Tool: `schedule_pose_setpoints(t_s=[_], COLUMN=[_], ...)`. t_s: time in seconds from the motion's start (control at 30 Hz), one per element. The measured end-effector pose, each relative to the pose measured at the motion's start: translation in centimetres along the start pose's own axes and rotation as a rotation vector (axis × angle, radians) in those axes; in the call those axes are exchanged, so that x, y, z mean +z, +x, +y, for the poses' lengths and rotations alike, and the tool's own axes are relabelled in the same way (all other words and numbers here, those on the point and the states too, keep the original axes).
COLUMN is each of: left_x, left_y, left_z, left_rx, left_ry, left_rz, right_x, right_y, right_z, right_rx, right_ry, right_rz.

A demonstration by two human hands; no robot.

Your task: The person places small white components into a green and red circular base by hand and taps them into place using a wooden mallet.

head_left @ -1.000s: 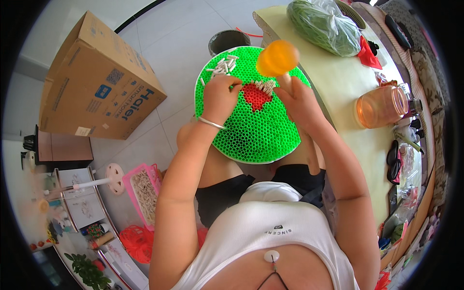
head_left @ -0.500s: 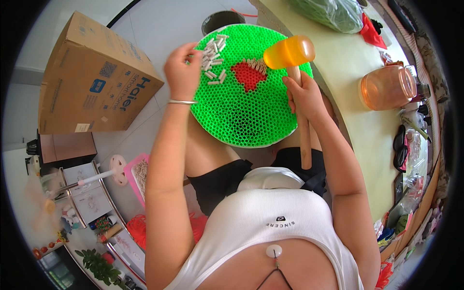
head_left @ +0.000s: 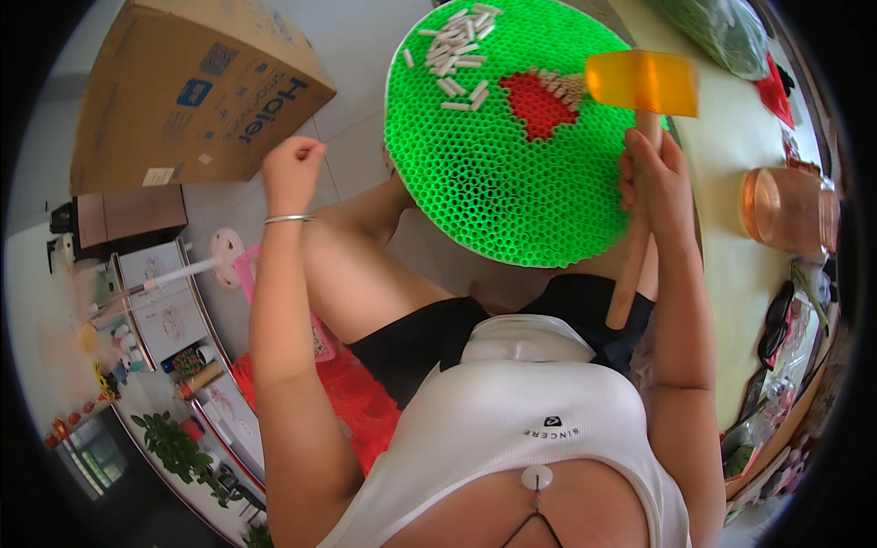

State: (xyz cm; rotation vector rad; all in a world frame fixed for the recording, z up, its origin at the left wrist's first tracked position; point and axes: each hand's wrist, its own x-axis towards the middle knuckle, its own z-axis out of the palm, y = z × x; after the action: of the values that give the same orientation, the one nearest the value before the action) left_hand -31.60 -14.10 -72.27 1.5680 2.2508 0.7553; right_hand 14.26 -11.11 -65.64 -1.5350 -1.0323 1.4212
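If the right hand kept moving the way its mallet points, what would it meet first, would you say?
Probably the red patch on the green honeycomb board: the right hand aims the orange mallet head just beside it; depth is unclear.

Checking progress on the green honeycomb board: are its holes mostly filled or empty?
Mostly empty. The green honeycomb board shows open cells nearly everywhere; only a small red patch is filled.

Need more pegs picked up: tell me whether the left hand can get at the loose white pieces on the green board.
Probably yes. The left hand is lifted off the green board, and nothing lies between it and the white pieces.
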Motion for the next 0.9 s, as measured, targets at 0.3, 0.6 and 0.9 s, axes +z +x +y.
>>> schedule_pose_setpoints(t_s=[0.3,0.6,0.9], left_x=[-1.6,8.9,26.0], left_y=[-10.8,-18.2,-35.1], left_z=[-6.7,-15.2,-32.2], left_rx=[-0.430,-0.295,-1.407], left_ry=[-0.312,-0.120,-0.088], left_rz=[0.117,-0.488,-0.896], right_x=[-2.6,-3.5,-3.5], right_y=[1.9,1.9,1.9], right_z=[3.0,1.9,1.0], right_rx=[-0.002,-0.073,0.029], right_ry=[-0.041,-0.148,-0.043], right_rz=[0.108,0.280,-0.014])
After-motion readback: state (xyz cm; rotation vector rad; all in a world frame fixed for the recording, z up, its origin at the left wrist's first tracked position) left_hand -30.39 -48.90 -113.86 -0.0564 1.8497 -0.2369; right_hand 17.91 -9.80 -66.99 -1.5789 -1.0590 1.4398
